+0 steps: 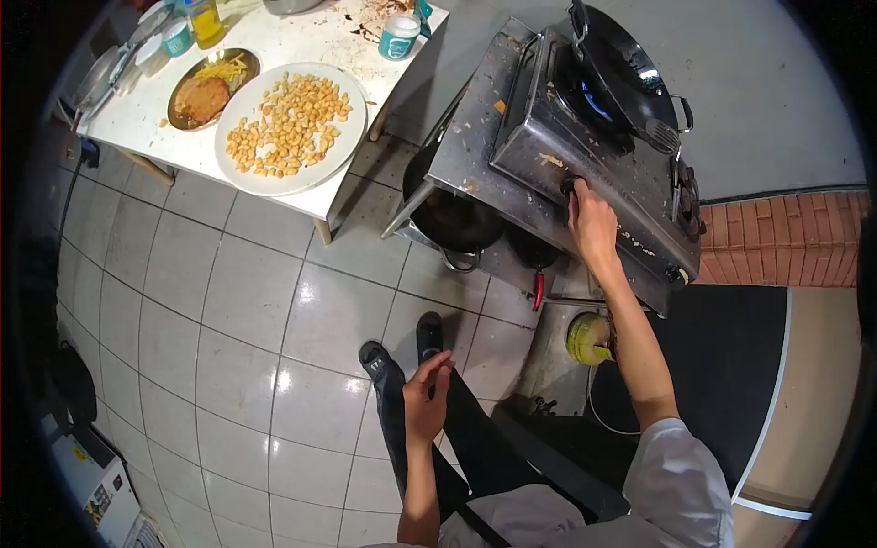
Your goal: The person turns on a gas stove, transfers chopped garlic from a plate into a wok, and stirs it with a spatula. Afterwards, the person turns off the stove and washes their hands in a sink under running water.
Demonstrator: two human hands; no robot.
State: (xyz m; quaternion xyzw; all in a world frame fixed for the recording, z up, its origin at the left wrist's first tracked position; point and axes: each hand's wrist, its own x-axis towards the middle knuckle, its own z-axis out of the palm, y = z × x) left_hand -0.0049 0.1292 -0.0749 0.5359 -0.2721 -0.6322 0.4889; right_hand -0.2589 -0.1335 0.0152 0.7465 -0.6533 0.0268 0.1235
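Note:
My right hand (592, 219) reaches to the front panel of a steel gas stove (557, 151), its fingers closed around a black control knob (570, 185). A blue flame (596, 102) burns under a black wok (630, 64) that sits tilted on the burner. Beside the wok's handle rests a slotted spatula (660, 135). In front of my body hangs my left hand (427, 397), fingers loosely bent and apart from the thumb, with nothing visible in it.
On a white table (301, 36) stand a large plate (228, 151) of golden cubes, an oval metal dish (247, 68) with fried food, a yellow bottle (205, 23) and a white tub (399, 38). Under the stove are a dark wok (448, 219), a red-handled pan (539, 288) and a green gas cylinder (589, 339).

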